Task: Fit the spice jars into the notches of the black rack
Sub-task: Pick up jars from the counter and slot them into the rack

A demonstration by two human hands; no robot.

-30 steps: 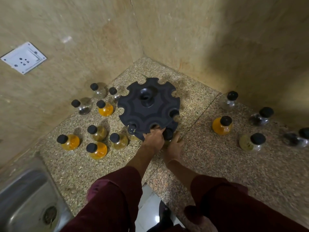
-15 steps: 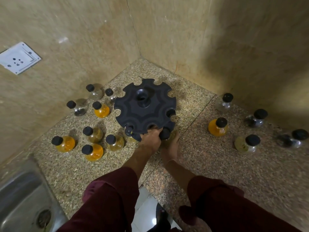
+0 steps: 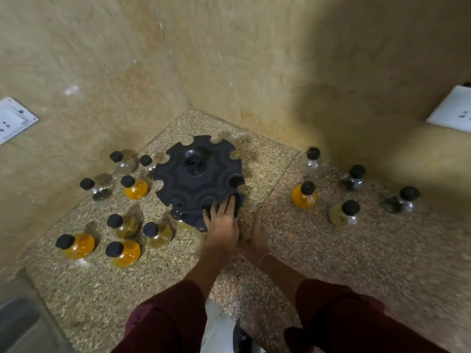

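One spice jar point(image 3: 246, 220) upright in right hand point(image 3: 256, 240) at rim of black rack point(image 3: 196, 184)

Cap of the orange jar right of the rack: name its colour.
The cap is black, shown best in the head view.

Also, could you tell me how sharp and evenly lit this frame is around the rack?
Head view: motion blur softens everything, worst at the sink; head view: a broad shadow darkens the right wall; head view: the jar at the right hand is smeared, its grip unreadable, while the left hand lies flat on the black rack; head view: wide-angle bending curves the walls.
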